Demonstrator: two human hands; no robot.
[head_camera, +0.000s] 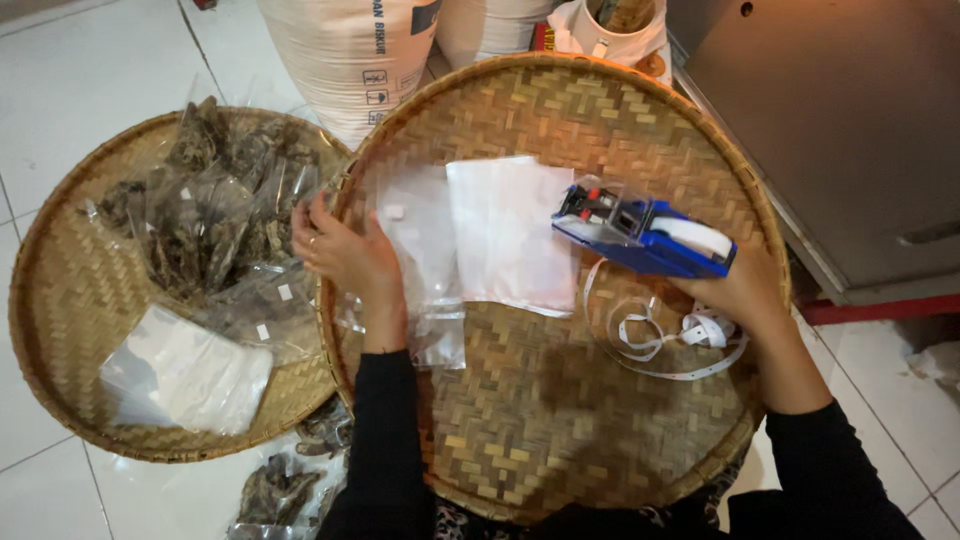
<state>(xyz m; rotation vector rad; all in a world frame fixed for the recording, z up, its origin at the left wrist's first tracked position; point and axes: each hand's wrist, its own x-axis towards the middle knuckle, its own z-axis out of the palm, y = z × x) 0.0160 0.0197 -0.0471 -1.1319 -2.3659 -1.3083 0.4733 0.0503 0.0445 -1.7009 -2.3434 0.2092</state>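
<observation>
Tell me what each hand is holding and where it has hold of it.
The right hand holds the blue label gun, its grip around the handle end. The left hand holds nothing; it rests flat on clear plastic bags on the woven tray.

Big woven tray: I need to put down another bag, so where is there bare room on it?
The big woven tray is bare along its near half, below the white bags and left of the label strip. Crowded: the middle, with clear bags, left hand and label gun.

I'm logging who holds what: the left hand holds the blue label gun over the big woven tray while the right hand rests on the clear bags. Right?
Hands are swapped. In the head view the right hand holds the blue label gun over the big woven tray; the left hand rests on the clear bags.
</observation>
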